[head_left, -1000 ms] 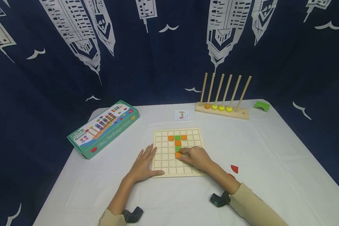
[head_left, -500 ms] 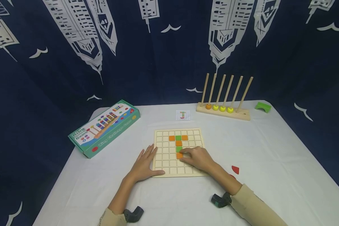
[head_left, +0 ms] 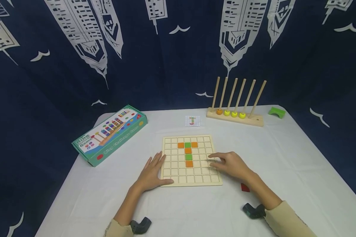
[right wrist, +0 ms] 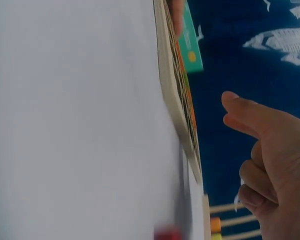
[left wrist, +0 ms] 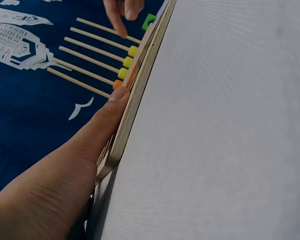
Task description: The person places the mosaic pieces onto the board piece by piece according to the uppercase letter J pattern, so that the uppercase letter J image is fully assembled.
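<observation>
A square wooden grid board (head_left: 173, 171) lies on the table. Orange and green square tiles sit in its cells: a row of three with a green tile (head_left: 188, 144) in the middle, and a column below ending in an orange tile (head_left: 189, 163). My left hand (head_left: 149, 174) rests spread at the board's left edge, its thumb on the front left corner, as the left wrist view also shows. My right hand (head_left: 232, 164) hovers over the board's right edge, thumb and index finger extended with nothing between them, the other fingers curled in the right wrist view.
Behind the board lies a small pattern card (head_left: 192, 121) showing a J. A peg rack (head_left: 234, 117) with orange and yellow beads and a green arch block (head_left: 277, 112) stand back right. A ring game box (head_left: 109, 135) lies left. One red piece (head_left: 245, 187) shows beside the right forearm.
My right hand has left the lowest orange tile and moved right, to the board's right edge. That tile stays in its cell. My left hand has kept its place.
</observation>
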A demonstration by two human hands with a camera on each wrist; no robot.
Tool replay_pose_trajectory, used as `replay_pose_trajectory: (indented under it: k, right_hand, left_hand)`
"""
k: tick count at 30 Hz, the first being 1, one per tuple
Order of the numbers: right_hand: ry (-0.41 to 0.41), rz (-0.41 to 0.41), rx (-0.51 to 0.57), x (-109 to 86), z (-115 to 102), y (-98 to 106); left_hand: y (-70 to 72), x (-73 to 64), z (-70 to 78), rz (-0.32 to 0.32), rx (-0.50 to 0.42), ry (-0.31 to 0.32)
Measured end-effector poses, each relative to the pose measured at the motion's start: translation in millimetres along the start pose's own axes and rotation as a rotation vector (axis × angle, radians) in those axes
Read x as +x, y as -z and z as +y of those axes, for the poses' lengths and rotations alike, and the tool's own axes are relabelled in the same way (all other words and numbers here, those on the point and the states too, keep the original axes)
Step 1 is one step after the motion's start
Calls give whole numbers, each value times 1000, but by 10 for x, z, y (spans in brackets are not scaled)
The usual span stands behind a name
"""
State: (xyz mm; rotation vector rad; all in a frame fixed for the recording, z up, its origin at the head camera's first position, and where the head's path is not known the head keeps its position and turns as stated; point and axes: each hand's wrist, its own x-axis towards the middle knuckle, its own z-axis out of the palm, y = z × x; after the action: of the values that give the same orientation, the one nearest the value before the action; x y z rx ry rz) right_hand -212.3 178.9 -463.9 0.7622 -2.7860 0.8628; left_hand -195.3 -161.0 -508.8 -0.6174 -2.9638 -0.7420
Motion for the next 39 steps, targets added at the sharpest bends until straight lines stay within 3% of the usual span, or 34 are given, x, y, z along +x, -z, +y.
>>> replay_pose_trajectory:
  k: [12,18,27,39]
  right_hand:
    - [-148,53,-43,-527,407,399]
    - [-121,65,-21,-730,554,465]
    - [-104,10,0,-948,709,456]
    - [-80,87,-38,-973,853,481]
  left_hand:
    - [26,-16,-1,-2,-10,11]
    - [28,-1,6,-16,-4,21]
    - [20,22,11,-25,8,19]
    - [34,15,13,-29,1,13]
